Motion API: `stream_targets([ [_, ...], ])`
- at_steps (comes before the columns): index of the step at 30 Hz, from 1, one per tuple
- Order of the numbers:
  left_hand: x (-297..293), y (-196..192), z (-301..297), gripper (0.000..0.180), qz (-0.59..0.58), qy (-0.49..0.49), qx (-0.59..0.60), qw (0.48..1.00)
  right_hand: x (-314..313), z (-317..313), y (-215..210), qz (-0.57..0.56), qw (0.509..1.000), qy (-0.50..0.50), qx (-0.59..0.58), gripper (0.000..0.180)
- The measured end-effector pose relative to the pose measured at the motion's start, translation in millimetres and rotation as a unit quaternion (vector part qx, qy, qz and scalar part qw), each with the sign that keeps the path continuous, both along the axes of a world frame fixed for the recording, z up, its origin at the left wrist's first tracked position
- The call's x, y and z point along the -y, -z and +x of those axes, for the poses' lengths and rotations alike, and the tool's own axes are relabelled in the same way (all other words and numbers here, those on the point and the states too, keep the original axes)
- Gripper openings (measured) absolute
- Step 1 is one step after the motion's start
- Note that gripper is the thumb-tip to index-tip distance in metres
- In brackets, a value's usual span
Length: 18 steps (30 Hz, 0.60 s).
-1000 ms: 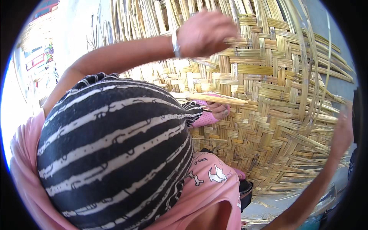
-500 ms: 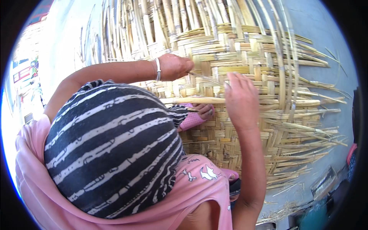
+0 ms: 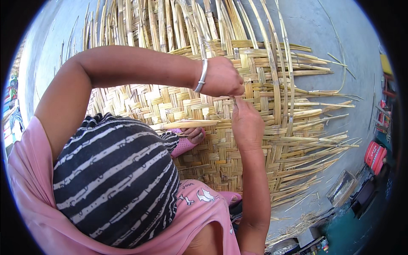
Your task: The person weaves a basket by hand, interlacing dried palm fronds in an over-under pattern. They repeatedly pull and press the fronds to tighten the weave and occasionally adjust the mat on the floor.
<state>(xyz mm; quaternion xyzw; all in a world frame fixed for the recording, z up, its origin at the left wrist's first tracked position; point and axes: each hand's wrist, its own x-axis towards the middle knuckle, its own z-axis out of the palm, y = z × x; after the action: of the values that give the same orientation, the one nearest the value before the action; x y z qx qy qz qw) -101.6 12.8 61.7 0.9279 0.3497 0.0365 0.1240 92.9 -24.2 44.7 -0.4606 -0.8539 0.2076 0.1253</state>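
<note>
My left hand (image 3: 223, 77), with a white bangle at the wrist, is closed over the middle of a woven mat (image 3: 170, 101) of flattened pale reeds. Just below and to its right, my right hand (image 3: 248, 127) pinches with thumb and fingers. The two hands almost meet, and a short bit of a thin reed strip (image 3: 233, 100) shows between them. Most of that strip is hidden by my fingers. A longer, paler reed (image 3: 187, 124) lies across the mat behind my right hand. My knees and a foot in a pink sandal (image 3: 185, 146) rest on the mat's near part.
Loose reed ends stand out along the mat's far and right edges. Several long reeds (image 3: 285, 63) lie crosswise over its right side. On the grey floor (image 3: 316, 25) at the right are a red ribbed object (image 3: 375, 157), a wooden block (image 3: 342, 188) and reed scraps.
Both hands have come together; a longer piece of the strip showed between them before. My right hand has closed from partly spread fingers to a pinch. The whole view has shifted.
</note>
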Motion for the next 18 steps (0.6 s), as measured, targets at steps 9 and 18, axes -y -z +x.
stream_targets([
  [9, -129, -29, 35, 0.064, 0.282, -0.098, 0.127, 0.946, -49, 44, 17, -0.289, 0.866, 0.315, -0.258, 0.014],
  [18, -193, 16, 61, 0.099, -0.022, -0.017, -0.245, 0.969, -81, 84, 18, -0.252, 0.82, 0.358, -0.368, 0.009],
])
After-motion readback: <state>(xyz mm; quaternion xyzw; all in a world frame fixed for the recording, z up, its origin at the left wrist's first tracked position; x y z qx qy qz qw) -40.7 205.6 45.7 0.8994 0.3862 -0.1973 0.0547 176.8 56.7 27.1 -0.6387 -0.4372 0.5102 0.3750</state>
